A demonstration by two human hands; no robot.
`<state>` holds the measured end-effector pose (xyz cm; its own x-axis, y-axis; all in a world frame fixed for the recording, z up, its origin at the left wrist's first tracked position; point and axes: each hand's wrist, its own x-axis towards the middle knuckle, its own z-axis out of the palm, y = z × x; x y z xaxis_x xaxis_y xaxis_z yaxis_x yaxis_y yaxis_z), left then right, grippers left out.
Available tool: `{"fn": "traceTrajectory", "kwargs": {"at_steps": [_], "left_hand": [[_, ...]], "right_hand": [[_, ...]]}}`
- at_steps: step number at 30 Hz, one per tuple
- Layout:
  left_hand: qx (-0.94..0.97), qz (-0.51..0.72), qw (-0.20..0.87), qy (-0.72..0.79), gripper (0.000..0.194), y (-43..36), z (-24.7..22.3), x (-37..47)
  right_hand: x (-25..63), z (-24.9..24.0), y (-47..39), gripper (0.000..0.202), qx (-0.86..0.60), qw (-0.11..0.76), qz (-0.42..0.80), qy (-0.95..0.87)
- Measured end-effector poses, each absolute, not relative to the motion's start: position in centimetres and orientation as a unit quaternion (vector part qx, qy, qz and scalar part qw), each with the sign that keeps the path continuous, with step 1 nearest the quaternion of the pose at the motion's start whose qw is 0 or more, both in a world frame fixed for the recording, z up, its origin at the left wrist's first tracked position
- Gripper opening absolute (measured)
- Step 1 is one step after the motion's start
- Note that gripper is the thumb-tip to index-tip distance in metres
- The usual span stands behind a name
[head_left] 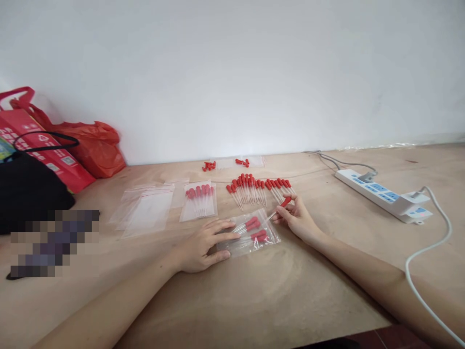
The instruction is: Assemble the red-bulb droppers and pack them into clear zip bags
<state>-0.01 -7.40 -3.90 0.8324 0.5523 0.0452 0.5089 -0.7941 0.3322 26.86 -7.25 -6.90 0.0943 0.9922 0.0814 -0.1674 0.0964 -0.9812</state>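
My left hand (205, 245) lies with spread fingers on a clear zip bag (238, 249), pressing it to the table. Inside the bag are several droppers (258, 235) with red rubber bulbs and clear stems. In my right hand (300, 220) a single dropper (285, 201) is pinched by its red bulb, its stem pointing left toward the bag's right edge. Whether the tip has entered the bag I cannot tell. Just beyond lie more loose droppers (249, 186), bulbs pointing to the wall. A filled zip bag of droppers (199, 201) lies flat beyond my left hand.
Flat zip bags (147, 213) overlap on the left. Loose red bulbs (209, 166) and clear stems (225, 163) lie near the wall. A power strip (378, 194) with a white cable (423, 252) is on the right. Red bags (96, 145) and black cloth (31, 194) stand left.
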Motion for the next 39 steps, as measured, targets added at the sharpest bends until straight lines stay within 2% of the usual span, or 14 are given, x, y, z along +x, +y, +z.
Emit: {"fn": "traceTrajectory", "kwargs": {"at_steps": [10,16,21,27,34,39], "left_hand": [[0.943,0.073,0.155,0.287,0.046,-7.6,-3.9,-0.1],[0.942,0.067,0.153,0.293,0.048,-7.6,-3.9,0.0],[0.943,0.065,0.151,0.29,0.049,-7.6,-3.9,-0.1],[0.942,0.074,0.157,0.288,0.048,-7.6,-3.9,0.0],[0.94,0.075,0.16,0.291,0.048,-7.6,-3.8,0.0],[0.939,0.079,0.165,0.291,0.047,-7.6,-3.9,0.0]], "right_hand": [[26.2,-6.7,-7.7,0.046,-0.421,0.559,0.575,-0.424],[25.9,-7.3,-7.9,0.032,-0.428,0.452,0.553,-0.555],[26.0,-7.3,-7.8,0.031,-0.462,0.449,0.523,-0.558],[26.0,-7.7,-7.4,0.024,-0.453,0.403,0.5,-0.618],[25.6,-6.9,-7.5,0.031,-0.444,0.416,0.517,-0.602],[26.3,-6.5,-7.2,0.041,-0.548,0.404,0.407,-0.609]]}}
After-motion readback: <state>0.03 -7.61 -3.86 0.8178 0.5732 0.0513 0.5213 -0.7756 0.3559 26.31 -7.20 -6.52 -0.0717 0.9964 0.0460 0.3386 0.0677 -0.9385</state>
